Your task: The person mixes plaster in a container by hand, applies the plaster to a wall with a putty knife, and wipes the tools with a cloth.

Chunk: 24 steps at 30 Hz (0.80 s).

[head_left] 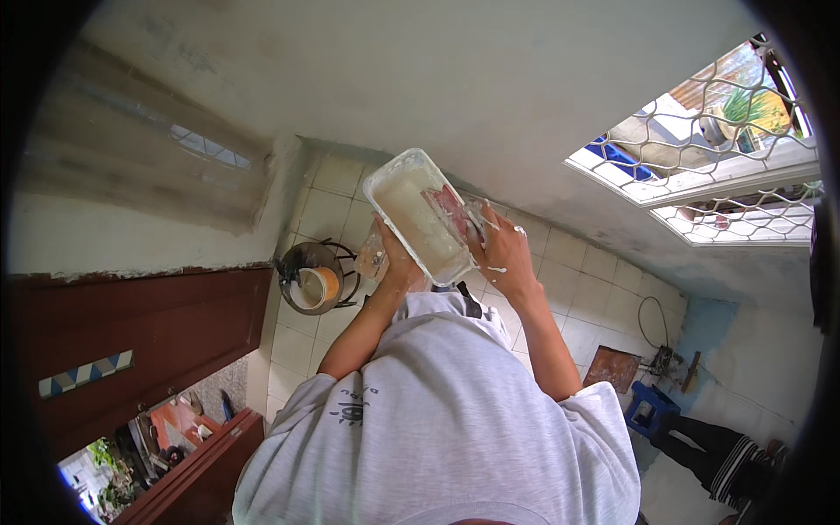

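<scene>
A white rectangular plastic tub (420, 214) is tilted in front of my chest, its inside coated with off-white paste. My left hand (398, 255) is closed round its left side, thumb against the rim and the other fingers mostly out of sight. At the right rim, my right hand (509, 249), spotted with white paste, is closed on a flat reddish scraper (448, 213). The scraper's paste-smeared blade reaches over the rim into the tub. Just left of my left hand shows a brownish, paste-marked piece (372, 256) that I cannot make out.
Ahead stands a grey plastered wall (420, 87); a window with a white grille (700, 149) is at the right. A round stool (302, 255) carries an orange-and-white bucket (317, 287) on the tiled floor. A blue plastic stool (649, 407) and dark clothing (709, 448) are at lower right.
</scene>
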Each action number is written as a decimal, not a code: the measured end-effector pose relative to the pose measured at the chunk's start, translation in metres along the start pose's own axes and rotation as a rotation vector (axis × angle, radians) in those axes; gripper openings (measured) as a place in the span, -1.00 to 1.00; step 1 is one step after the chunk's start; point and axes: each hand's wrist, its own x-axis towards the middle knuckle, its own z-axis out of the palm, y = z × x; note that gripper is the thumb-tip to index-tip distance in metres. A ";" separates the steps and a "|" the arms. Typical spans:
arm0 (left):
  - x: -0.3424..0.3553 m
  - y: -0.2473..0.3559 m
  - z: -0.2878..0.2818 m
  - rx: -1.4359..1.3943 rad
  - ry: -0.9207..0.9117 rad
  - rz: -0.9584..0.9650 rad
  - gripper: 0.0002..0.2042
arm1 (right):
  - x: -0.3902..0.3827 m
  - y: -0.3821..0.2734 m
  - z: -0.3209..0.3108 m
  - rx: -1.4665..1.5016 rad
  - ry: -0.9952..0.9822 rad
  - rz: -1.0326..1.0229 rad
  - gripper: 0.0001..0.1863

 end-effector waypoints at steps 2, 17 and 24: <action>0.001 0.008 0.008 -0.014 -0.023 -0.050 -0.09 | -0.002 -0.006 0.005 -0.057 0.047 -0.054 -0.52; 0.022 0.047 -0.007 -0.246 -0.177 -0.152 -0.04 | 0.017 -0.088 0.033 -0.223 0.338 -0.007 -0.70; 0.003 0.066 0.009 -0.151 -0.065 -0.109 0.05 | 0.018 -0.097 0.056 -0.273 0.362 -0.003 -0.61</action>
